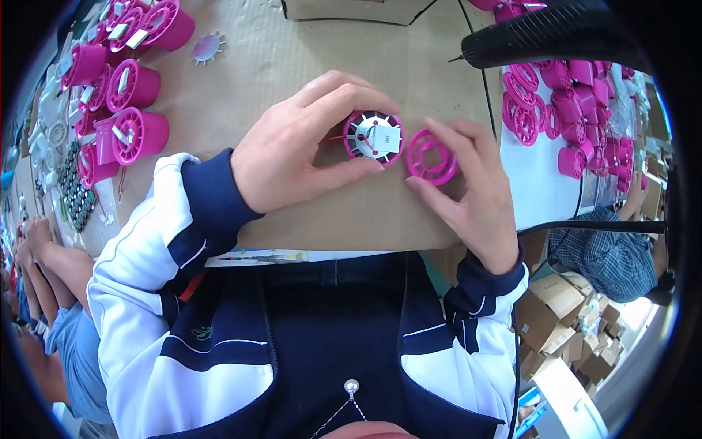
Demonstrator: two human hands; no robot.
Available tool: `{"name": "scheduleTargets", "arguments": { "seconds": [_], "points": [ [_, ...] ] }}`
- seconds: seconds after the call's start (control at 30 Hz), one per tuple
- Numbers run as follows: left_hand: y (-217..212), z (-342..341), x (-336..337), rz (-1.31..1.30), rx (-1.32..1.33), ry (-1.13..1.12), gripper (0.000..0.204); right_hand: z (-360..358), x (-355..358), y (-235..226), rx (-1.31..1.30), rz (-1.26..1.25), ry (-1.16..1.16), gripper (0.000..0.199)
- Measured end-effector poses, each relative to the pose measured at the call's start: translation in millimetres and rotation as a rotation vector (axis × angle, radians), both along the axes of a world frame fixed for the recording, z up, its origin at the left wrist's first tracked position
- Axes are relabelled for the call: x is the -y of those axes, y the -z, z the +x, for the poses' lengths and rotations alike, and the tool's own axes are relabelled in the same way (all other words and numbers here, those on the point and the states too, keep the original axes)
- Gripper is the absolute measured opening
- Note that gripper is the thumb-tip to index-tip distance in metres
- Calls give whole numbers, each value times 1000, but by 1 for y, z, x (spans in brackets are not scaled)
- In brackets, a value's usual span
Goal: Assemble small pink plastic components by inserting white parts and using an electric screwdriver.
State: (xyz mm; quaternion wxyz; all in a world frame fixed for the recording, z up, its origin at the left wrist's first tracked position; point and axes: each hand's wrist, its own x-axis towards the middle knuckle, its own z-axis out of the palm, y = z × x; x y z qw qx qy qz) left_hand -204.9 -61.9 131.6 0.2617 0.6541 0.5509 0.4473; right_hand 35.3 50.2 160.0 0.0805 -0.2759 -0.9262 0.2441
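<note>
- The left hand [292, 139] hides the left outer side of a pink-rimmed round part [368, 148]; print on its white label [387, 139] is too small to read.
- Fingers of the right hand [475, 179] cover the right edge of a pink ring [436, 176].
- The black tool's [541, 36] rear fades into the dark rim.
- The top edge crops a cardboard box [351, 9].

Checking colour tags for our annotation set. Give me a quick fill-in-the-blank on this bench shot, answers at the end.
1. The right hand holds a ring that is ____ in colour.
2. The left hand grips a silver-faced round part with a thin ____ wire.
3. The rectangular label on that part's face is ____.
4. The black tool has its thin tip toward the picture's ____ side.

Missing words: pink; red; white; left.
</note>
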Motion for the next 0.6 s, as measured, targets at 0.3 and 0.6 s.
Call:
{"name": "scheduleTargets", "arguments": {
  "seconds": [0.3,0.6],
  "points": [
    [-16,2,-1,220,-204,-60,49,-4,12,4,-676,-810,285,65],
    [-13,7,5,176,-258,-90,44,-18,28,8,-617,-704,268,77]
  ]
}}
